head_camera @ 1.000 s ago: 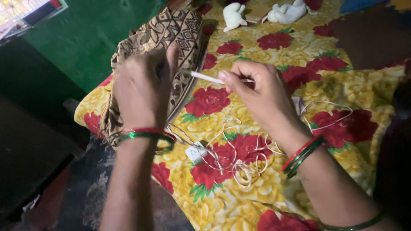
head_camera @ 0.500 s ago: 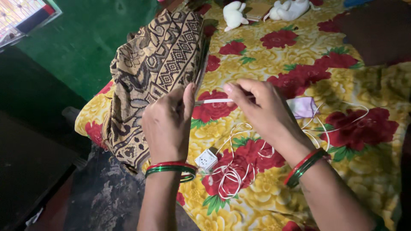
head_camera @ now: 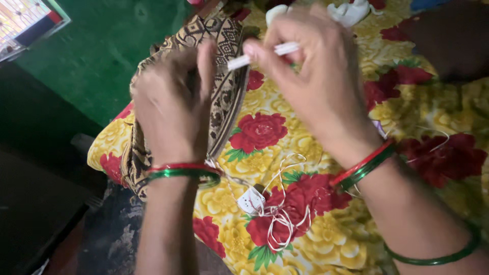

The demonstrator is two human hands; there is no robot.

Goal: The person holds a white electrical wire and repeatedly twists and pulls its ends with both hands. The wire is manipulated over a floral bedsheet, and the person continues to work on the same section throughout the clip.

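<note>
stick (head_camera: 265, 55): smooth white plastic, at 12 o'clock
bangles (head_camera: 184, 170): glossy red and green
sheet (head_camera: 326, 239): matt floral cloth
wire (head_camera: 282, 216): thin, white, smooth

Both hands, left hand (head_camera: 173, 107) and right hand (head_camera: 316, 76), pinch a thin white stick (head_camera: 262, 55), perhaps rolled paper, above the flowered yellow sheet (head_camera: 305, 239) and tangled white cord (head_camera: 277, 219).

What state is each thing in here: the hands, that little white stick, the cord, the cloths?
Left hand: raised, fingers curled, thumb up by the stick's tip.
Right hand: pinching the white stick.
White stick: held level between both hands.
White cord: loose, tangled on the sheet.
White plug: lying flat.
Patterned brown cloth: draped over the edge.
Flowered sheet: spread out.
</note>
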